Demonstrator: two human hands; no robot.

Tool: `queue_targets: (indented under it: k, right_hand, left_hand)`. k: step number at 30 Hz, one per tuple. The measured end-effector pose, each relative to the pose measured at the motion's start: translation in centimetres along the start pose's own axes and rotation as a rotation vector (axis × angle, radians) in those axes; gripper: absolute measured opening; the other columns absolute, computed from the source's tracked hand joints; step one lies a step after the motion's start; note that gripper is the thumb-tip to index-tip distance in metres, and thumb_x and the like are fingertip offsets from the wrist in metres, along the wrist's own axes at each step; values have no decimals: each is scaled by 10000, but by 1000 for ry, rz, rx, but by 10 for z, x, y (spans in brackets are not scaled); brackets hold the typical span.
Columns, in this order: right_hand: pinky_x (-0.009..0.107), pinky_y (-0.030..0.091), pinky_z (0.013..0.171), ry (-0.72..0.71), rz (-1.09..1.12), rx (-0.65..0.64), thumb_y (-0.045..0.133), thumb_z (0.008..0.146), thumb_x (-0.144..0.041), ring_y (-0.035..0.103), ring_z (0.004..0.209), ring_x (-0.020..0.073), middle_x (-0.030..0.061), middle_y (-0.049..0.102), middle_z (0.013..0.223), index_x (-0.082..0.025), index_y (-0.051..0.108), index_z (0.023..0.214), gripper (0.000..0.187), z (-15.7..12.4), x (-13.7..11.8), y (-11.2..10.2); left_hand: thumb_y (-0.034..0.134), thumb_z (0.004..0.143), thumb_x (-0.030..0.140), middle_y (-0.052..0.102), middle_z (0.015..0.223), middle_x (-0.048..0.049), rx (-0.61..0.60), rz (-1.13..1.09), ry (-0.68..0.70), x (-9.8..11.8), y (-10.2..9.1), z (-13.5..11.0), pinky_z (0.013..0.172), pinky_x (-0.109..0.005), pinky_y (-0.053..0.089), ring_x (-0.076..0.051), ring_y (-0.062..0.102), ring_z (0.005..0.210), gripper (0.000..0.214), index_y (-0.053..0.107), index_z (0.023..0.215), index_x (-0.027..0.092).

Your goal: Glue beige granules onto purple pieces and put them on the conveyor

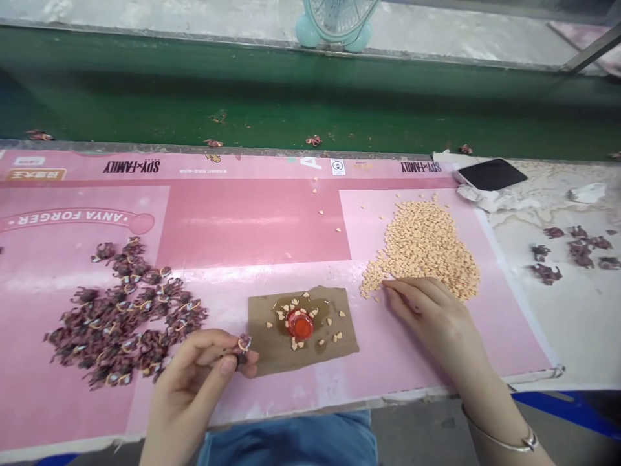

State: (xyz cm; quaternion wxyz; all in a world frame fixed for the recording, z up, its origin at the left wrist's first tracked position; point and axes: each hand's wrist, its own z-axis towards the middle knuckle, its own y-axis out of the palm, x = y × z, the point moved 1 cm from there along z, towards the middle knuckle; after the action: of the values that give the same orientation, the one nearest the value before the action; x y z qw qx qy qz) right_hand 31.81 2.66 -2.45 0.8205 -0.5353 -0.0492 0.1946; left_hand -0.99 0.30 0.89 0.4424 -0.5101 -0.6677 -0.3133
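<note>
Near the front edge of the desk (pixel 252 226), the left hand (pixel 187 382) pinches a small dark figurine (pixel 244 344) between thumb and bent fingers. Toward the right edge, the right hand's (pixel 439 320) fingers, nearly together, meet the beige pieces (pixel 427 249); whether they grasp one, I cannot tell.

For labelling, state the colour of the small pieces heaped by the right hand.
The small pieces are pale yellowish tan, best seen in the head view.

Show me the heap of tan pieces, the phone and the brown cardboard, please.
Heap of tan pieces (pixel 424 249): head view, on the middle of the heap.
Phone (pixel 492 175): head view, on the middle of its dark screen.
Brown cardboard (pixel 276 359): head view, on its bare lower-left part.
</note>
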Motion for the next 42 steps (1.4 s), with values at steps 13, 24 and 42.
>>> queue_targets:
  k: [13, 24, 42]
  right_hand:
    - [304, 514, 678, -9, -70, -13, 582, 1007, -162, 670, 726, 169, 49, 736, 840, -177, 680, 906, 142, 1, -26, -1]
    - [198, 527, 502, 166, 836, -1, 626, 920, -118, 666, 604, 112, -1, 714, 775, -233, 672, 907, 125, 36, -96, -17]
    - [194, 621, 589, 122, 802, 94, 612, 881, -25, 715, 641, 119, 12, 759, 781, -220, 677, 975, 227, 46, -134, -21]
  left_hand:
    - [794, 844, 459, 750, 732, 31, 20, 119, 67, -2, -3, -1, 699, -203, 625, -158, 741, 666, 242, 676, 885, 252]
    - [748, 904, 171, 763, 851, -27, -344, 434, 780, 0, 12, -7, 620, -197, 598, -153, 722, 688, 168, 780, 1041, 262]
    - [658, 907, 63, 732, 773, -21, -303, 427, 960, 7, 25, -2, 653, -186, 609, -140, 707, 664, 160, 702, 948, 211]
